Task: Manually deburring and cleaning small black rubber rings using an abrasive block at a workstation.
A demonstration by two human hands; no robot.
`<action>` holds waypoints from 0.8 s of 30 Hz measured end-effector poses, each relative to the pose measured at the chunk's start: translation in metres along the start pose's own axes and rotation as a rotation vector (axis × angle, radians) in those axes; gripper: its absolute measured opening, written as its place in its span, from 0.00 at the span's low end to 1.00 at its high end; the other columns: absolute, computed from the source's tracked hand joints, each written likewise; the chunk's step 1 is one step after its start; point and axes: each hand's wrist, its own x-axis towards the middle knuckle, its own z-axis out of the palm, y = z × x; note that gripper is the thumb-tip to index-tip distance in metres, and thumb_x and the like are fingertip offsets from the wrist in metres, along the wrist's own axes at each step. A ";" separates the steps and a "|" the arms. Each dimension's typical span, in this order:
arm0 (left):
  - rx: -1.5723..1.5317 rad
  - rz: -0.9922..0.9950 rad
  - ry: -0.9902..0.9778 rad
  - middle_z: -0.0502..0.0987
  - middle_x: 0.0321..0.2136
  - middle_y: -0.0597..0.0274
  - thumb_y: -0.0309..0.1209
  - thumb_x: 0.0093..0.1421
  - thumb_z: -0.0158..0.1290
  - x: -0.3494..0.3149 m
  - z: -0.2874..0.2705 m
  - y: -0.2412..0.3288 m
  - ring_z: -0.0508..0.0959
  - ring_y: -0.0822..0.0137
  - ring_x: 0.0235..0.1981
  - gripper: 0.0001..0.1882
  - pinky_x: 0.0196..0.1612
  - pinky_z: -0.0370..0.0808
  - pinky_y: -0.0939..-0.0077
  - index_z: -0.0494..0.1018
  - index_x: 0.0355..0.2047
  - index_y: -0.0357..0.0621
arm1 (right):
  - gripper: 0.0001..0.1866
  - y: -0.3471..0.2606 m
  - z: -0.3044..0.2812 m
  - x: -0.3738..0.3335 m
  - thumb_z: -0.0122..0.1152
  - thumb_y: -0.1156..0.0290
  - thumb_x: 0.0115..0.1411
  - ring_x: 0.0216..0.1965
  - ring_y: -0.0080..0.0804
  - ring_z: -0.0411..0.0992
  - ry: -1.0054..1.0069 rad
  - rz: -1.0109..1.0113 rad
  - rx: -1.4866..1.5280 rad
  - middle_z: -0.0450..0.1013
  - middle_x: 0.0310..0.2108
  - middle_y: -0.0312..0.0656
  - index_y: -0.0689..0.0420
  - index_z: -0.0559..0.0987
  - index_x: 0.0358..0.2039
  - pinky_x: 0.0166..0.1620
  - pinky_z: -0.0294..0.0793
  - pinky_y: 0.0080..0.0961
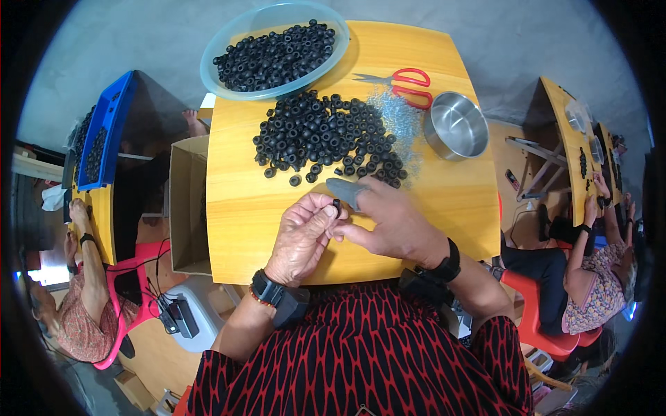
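My left hand (303, 234) is closed, pinching a small black rubber ring (337, 209) between thumb and fingers above the near part of the yellow table (243, 229). Close by on its right, my right hand (399, 223) has its thumb and index finger apart, on either side of the ring. A grey cover (345, 192), seemingly a finger cot, sits on that index finger. Its other fingers are partly hidden. Just beyond both hands lies a loose heap of black rubber rings (312, 132), with stray ones at its near edge.
A translucent tub (207, 66) of black rings stands at the far left. Red-handled scissors (409, 87) lie by scattered small clear pieces (399, 118), beside a metal bowl (458, 128). A cardboard box (189, 201) stands left of the table. Other people work at tables on both sides.
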 end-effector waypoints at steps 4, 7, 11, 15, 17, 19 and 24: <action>0.065 0.083 0.038 0.80 0.37 0.58 0.24 0.67 0.52 0.003 0.004 -0.006 0.79 0.71 0.36 0.06 0.43 0.77 0.77 0.73 0.42 0.36 | 0.18 0.006 0.005 0.000 0.71 0.68 0.53 0.36 0.52 0.75 -0.057 -0.087 -0.245 0.73 0.38 0.54 0.63 0.73 0.38 0.39 0.77 0.39; 0.095 0.109 0.070 0.80 0.38 0.58 0.23 0.67 0.53 0.002 0.006 -0.004 0.79 0.71 0.38 0.06 0.45 0.77 0.77 0.73 0.42 0.34 | 0.17 0.004 0.008 0.002 0.70 0.69 0.52 0.36 0.52 0.75 -0.070 -0.081 -0.285 0.72 0.37 0.54 0.63 0.72 0.36 0.38 0.77 0.40; 0.111 0.115 0.114 0.80 0.38 0.58 0.22 0.67 0.53 0.000 0.006 -0.004 0.79 0.71 0.40 0.05 0.47 0.77 0.76 0.73 0.42 0.34 | 0.17 0.004 0.014 0.002 0.70 0.71 0.50 0.33 0.50 0.74 0.002 -0.106 -0.280 0.71 0.34 0.51 0.62 0.71 0.34 0.36 0.76 0.39; 0.115 0.118 0.134 0.80 0.37 0.57 0.22 0.66 0.53 -0.002 0.010 -0.001 0.79 0.71 0.39 0.05 0.48 0.77 0.76 0.74 0.41 0.33 | 0.19 0.013 0.020 -0.001 0.74 0.71 0.47 0.27 0.44 0.73 0.107 -0.143 -0.262 0.69 0.26 0.45 0.62 0.76 0.37 0.29 0.72 0.37; 0.202 0.090 0.121 0.81 0.36 0.57 0.22 0.66 0.53 -0.004 0.009 0.002 0.80 0.71 0.38 0.04 0.47 0.77 0.76 0.74 0.40 0.33 | 0.21 0.012 0.020 -0.002 0.74 0.71 0.46 0.27 0.43 0.72 0.101 -0.147 -0.322 0.69 0.26 0.45 0.64 0.76 0.40 0.28 0.72 0.36; 0.221 0.088 0.123 0.81 0.35 0.58 0.21 0.66 0.53 -0.002 0.007 0.001 0.80 0.71 0.37 0.04 0.46 0.77 0.76 0.75 0.40 0.33 | 0.19 0.010 0.018 -0.003 0.72 0.72 0.47 0.27 0.44 0.72 0.082 -0.155 -0.330 0.69 0.28 0.46 0.63 0.73 0.37 0.29 0.72 0.36; 0.340 0.103 0.141 0.81 0.33 0.61 0.21 0.65 0.54 0.000 0.008 -0.002 0.79 0.75 0.34 0.04 0.42 0.77 0.80 0.75 0.39 0.33 | 0.17 0.012 0.018 -0.006 0.70 0.72 0.49 0.28 0.44 0.72 0.064 -0.179 -0.363 0.68 0.29 0.47 0.62 0.70 0.34 0.30 0.73 0.36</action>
